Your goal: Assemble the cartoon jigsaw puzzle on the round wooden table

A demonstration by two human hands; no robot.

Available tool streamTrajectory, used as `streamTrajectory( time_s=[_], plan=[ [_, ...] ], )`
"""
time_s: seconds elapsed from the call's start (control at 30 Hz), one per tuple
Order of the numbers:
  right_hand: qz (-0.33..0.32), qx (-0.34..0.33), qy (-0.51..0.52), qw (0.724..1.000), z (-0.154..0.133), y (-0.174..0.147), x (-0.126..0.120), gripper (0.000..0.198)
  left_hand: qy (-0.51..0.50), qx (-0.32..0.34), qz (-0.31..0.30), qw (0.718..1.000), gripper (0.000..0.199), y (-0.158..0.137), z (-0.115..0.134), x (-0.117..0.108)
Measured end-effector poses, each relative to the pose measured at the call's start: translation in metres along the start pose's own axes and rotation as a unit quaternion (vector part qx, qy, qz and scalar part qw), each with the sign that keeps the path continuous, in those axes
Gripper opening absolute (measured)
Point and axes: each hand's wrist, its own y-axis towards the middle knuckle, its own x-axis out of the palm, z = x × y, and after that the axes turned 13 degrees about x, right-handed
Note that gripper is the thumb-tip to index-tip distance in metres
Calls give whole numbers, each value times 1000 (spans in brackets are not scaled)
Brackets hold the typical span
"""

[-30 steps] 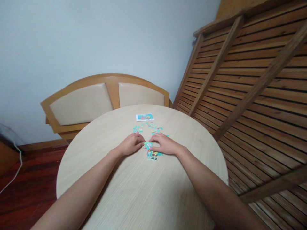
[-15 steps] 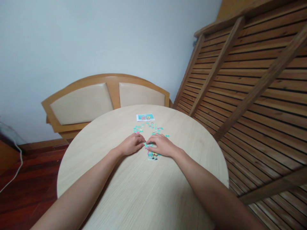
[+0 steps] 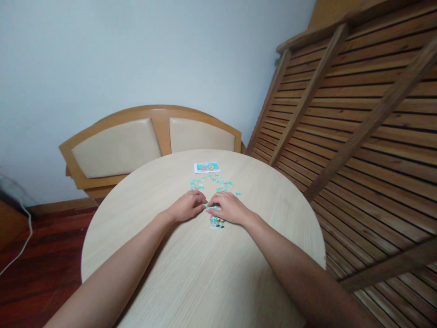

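A partly joined jigsaw puzzle with cartoon figures on teal lies flat near the table's middle, its upper right covered by my right hand. That hand bends over the puzzle, thumb and fingers closing on a small puzzle piece at the upper left edge; the piece is mostly hidden. Just left of this edge rests my left hand, its thumb and curved fingers slightly apart, tips close to the right fingertips. Loose puzzle pieces, teal with bits of pink, lie beyond the hands in a left group and a right group.
A picture card with a similar cartoon scene lies at the far side of the round wooden table. Behind it stands a padded headboard against the wall. A slatted wooden frame leans on the right.
My right hand has shifted very slightly, its fingertips still at the puzzle's upper left edge. The left hand stays almost where it was.
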Motion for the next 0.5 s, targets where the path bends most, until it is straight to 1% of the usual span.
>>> streamTrajectory(
  time_s=[0.3, 0.5],
  plan=[
    [-4, -18, -34, 999, -2, -1, -4, 29, -3, 2, -3, 1000, 20, 0, 2, -1],
    [-6, -19, -34, 999, -2, -1, -4, 25, -7, 4, 3, 1000, 21, 0, 3, -2]
  ],
)
